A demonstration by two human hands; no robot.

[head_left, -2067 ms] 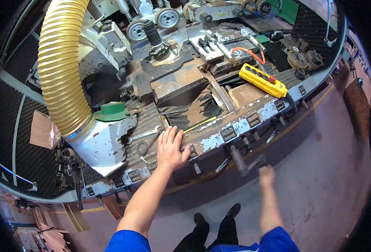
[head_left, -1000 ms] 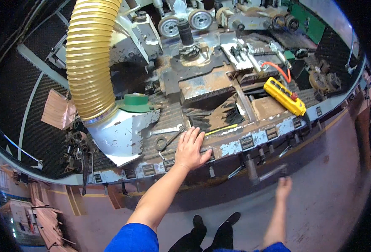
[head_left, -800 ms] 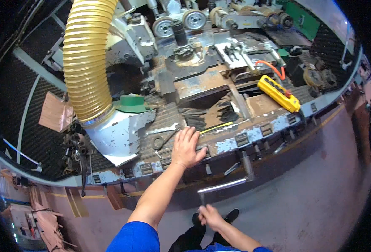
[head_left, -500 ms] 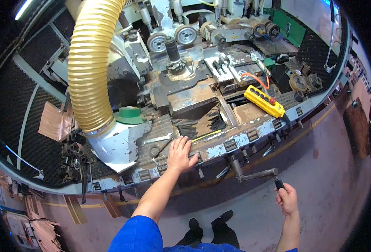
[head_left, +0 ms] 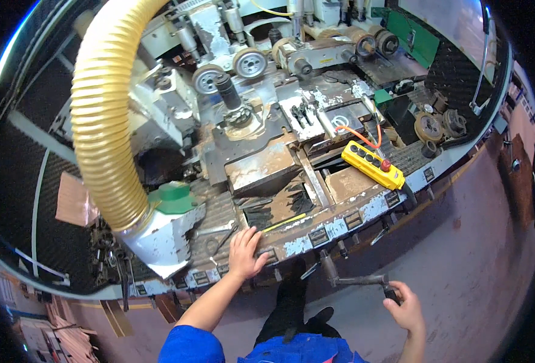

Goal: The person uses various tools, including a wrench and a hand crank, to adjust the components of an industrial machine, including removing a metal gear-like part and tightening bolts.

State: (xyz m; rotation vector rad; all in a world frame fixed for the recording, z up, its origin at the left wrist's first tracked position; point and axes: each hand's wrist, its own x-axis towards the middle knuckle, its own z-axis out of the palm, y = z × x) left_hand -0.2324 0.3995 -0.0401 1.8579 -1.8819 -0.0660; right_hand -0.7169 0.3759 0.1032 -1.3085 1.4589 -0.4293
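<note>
Person stood at a big woodworking machine, blue sleeves, dark shoes on the reddish floor [head_left: 473,254]. Left hand [head_left: 245,252] lay flat, fingers spread, grip apart and clamped on nothing, palm pressed on the front edge of the machine bed [head_left: 316,233] just beside a yellow pencil-like stick [head_left: 284,222] and some loose wrenches [head_left: 219,239]. Right hand [head_left: 405,307] was lower and to the right, out over the floor, grip closed around the dark handle end of a metal crank [head_left: 355,279]; crank's shaft ran left from the hand to a socket under the bed's front edge, near a row of small levers. Yellow pendant control box [head_left: 373,164] with buttons and one red knob lay tilted on the bed's right part, orange cable running up from it, well apart from both hands. Ribbed yellow dust hose [head_left: 101,121] curved down on the left into a grey metal hood [head_left: 158,236], with a green cap [head_left: 172,198] beside it. Feed rollers [head_left: 249,62] and spindles sat further back. Cardboard scrap [head_left: 72,199] at far left.
</note>
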